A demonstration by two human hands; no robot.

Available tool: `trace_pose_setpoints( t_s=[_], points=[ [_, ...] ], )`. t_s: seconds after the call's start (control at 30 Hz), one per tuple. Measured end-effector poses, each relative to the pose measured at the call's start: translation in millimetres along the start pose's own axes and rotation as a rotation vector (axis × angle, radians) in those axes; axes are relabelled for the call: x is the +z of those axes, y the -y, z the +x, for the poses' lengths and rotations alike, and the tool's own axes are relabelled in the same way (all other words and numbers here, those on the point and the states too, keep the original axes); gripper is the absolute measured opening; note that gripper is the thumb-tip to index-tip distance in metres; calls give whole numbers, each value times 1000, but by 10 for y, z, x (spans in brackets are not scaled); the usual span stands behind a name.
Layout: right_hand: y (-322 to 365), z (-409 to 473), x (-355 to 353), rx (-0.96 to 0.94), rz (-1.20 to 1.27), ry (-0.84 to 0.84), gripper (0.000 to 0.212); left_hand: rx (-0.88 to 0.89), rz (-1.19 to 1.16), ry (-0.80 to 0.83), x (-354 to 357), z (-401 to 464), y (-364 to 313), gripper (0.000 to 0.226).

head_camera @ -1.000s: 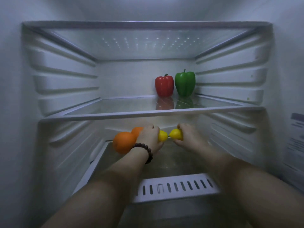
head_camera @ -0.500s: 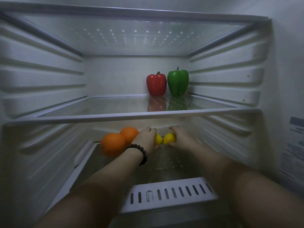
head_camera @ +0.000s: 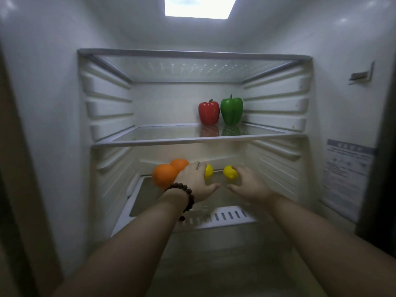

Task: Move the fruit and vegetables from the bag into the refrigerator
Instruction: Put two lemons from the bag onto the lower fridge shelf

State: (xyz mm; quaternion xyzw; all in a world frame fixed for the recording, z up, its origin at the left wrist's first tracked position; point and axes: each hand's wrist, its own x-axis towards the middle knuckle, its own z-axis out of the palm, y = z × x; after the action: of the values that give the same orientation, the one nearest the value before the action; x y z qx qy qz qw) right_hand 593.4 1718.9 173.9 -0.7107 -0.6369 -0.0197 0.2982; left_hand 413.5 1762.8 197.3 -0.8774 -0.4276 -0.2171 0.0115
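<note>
1. Both forearms reach into the refrigerator point(head_camera: 64, 103), palms down over the lower shelf point(head_camera: 150, 196).
2. The left hand point(head_camera: 196, 182), with a bead bracelet point(head_camera: 184, 195) at the wrist, has relaxed, spread fingers over one lemon point(head_camera: 209, 170); whether it touches it is unclear.
3. The right hand point(head_camera: 249, 184) hangs loose, fingertips beside the second lemon point(head_camera: 230, 172), gripping nothing.
4. Two oranges point(head_camera: 165, 175) rest left of the lemons.
5. A red pepper point(head_camera: 209, 112) and a green pepper point(head_camera: 231, 110) stand upright on the glass shelf point(head_camera: 171, 142) above.
</note>
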Motion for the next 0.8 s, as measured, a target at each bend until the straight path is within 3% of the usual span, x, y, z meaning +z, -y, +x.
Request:
trace_pose_setpoints(
  t_s=[0.2,0.33,0.53,0.8],
  points=[
    [239,-554,-134,-109,-86,-89,62,38,0,-83,-74,-434,-155,72],
    [386,-1019,-246,-108,4,-116,52,50,-120,-106,-127,-808,-370,55],
    [550,-1579,-390,-9,-39,-127,58,-4,-204,-33,-173,-1305,-588,68],
    [581,-2760,-794,-14,-85,-124,62,53,-218,-108,-272,-2149,-1177,72]
  ],
)
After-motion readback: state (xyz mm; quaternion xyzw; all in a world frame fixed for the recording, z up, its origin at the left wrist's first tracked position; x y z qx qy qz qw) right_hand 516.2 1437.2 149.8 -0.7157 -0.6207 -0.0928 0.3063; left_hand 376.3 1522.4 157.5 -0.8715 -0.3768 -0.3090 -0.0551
